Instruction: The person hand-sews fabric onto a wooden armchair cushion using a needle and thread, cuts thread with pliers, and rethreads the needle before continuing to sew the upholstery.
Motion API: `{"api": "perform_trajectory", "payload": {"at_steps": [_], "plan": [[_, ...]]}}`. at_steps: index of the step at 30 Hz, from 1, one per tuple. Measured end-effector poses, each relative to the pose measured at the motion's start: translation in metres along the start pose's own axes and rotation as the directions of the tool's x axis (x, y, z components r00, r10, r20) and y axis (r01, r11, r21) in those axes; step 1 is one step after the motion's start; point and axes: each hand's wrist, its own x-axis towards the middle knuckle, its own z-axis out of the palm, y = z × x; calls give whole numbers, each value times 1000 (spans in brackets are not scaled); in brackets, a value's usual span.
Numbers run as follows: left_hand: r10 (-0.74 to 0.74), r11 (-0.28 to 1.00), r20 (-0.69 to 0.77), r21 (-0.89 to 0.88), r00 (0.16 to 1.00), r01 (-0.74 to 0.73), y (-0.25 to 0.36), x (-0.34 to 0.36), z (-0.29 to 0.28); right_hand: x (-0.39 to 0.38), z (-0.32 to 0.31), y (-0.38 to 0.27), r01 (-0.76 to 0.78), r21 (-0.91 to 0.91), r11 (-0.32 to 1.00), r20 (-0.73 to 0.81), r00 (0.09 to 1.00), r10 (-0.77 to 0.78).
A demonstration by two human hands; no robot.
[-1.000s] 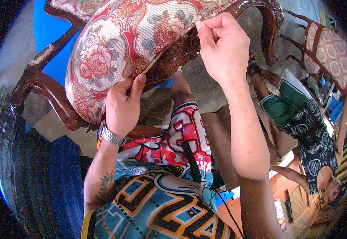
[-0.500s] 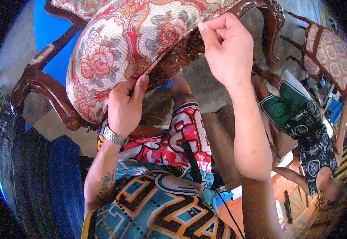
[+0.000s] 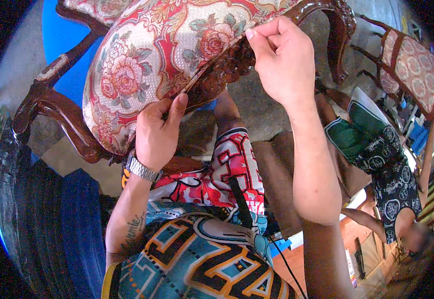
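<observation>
A floral upholstered seat [image 3: 127, 74] of cream, red and pink fabric fills the upper middle, set in a dark glossy wooden frame with carving [image 3: 224, 67] under the fabric's edge. My left hand [image 3: 157, 134], with a metal watch at the wrist, grips that edge low on the seat, thumb on top. Higher up and to the right, my right hand [image 3: 281, 65] pinches the same edge between thumb and forefinger, where a thin seam or trim runs between my hands. The fingertips under the fabric are hidden.
A co-worker [image 3: 391, 179] in green shorts stands at the right, one arm reaching toward another patterned chair [image 3: 411, 67]. A blue surface [image 3: 60, 37] is behind my seat, dark blue material [image 3: 77, 224] at lower left, brown sheeting [image 3: 274, 184] and an orange-topped surface [image 3: 291, 259] at lower right.
Both hands keep their grips on the fabric edge, shifted very slightly compared with a second ago. The seat stays where it was.
</observation>
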Motion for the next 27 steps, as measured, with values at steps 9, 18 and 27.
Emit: {"api": "perform_trajectory", "payload": {"at_steps": [9,18,27], "plan": [[53,982,-17,-179,998,-55,6,-8,-11,7,0,12,-53,32,998,77,996,51],[102,708,-94,-692,990,-139,32,64,-50,15,-9,1,-174,102,979,236,961,146],[45,611,-23,-790,999,-46,28,73,-49,15,-14,-2,-268,-22,963,379,889,256]]}}
